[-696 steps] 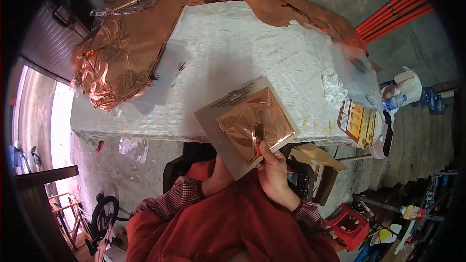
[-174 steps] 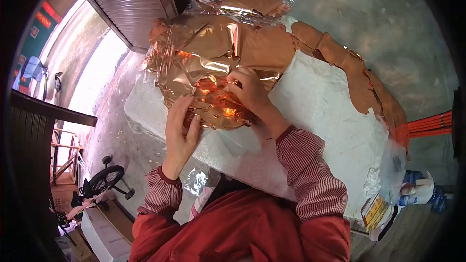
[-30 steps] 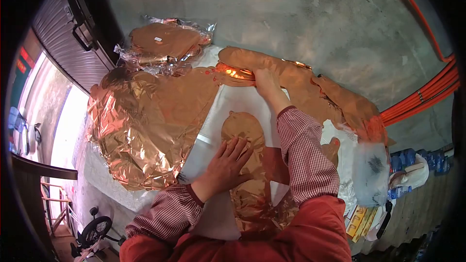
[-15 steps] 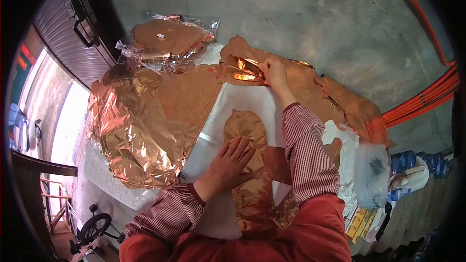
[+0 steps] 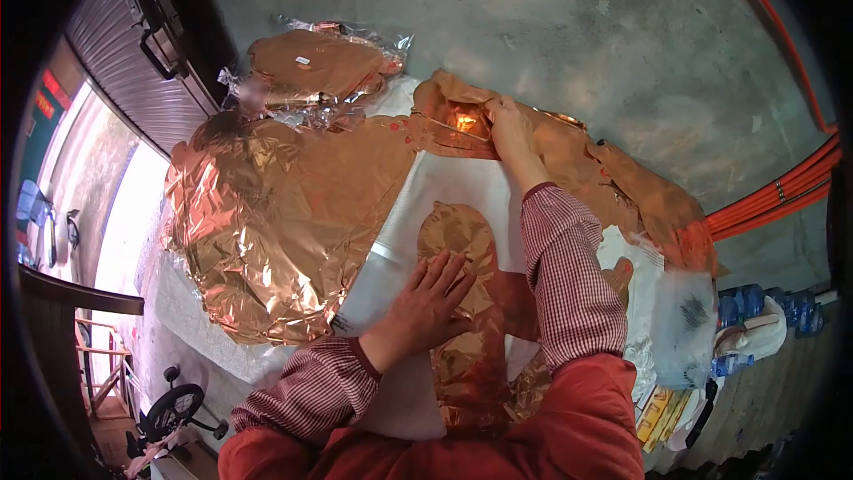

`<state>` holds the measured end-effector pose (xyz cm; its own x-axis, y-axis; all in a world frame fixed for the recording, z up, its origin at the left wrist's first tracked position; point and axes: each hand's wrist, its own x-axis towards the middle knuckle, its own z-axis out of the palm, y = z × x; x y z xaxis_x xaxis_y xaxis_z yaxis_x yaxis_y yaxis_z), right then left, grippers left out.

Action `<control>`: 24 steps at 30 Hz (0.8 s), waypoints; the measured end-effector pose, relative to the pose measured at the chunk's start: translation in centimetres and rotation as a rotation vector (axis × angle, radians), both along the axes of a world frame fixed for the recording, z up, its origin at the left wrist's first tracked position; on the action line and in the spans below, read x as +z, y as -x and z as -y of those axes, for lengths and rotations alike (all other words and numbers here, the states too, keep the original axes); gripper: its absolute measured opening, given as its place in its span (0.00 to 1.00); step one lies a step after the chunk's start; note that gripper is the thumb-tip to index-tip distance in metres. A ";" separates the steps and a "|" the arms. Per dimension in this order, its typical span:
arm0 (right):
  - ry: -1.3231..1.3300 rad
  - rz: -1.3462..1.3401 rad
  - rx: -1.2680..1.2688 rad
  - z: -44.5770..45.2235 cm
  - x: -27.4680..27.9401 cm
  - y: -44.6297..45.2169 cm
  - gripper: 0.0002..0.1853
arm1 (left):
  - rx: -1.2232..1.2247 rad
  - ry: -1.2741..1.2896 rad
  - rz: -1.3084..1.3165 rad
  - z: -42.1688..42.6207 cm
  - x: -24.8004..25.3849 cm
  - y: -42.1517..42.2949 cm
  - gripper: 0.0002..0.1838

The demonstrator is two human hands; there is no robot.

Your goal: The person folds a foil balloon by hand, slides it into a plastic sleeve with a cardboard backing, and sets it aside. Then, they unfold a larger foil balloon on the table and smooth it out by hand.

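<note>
A copper-coloured foil piece with a rounded top lies on the white-covered table in front of me. Flat on its left side rests my left hand, fingers spread. At the table's far edge my right hand pinches the raised edge of a brown foil sheet. Under that lifted edge a shiny fold shows, glowing orange. On the left lies a large pile of crinkled copper foil.
A clear-wrapped bundle of brown foil sits at the far left. Clear plastic bags, a yellow box and blue bottles are at the right. Orange pipes run along the right.
Since a second ago the far sheet's edge has been lifted and folded back, with my right hand now slightly further right. My left hand has stayed flat on the near foil piece.
</note>
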<state>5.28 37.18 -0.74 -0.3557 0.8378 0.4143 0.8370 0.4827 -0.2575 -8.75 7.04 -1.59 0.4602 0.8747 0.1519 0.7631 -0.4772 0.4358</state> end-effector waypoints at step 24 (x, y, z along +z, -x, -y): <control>-0.352 0.532 0.247 -1.2 1.0 3.1 0.07 | -0.001 0.011 0.023 0.0 -0.2 0.0 0.40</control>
<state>2.16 38.35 0.26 -0.7499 0.5531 0.3631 0.6606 0.6557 0.3657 -8.76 7.04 -1.76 0.4574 0.8760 0.1528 0.7525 -0.4729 0.4584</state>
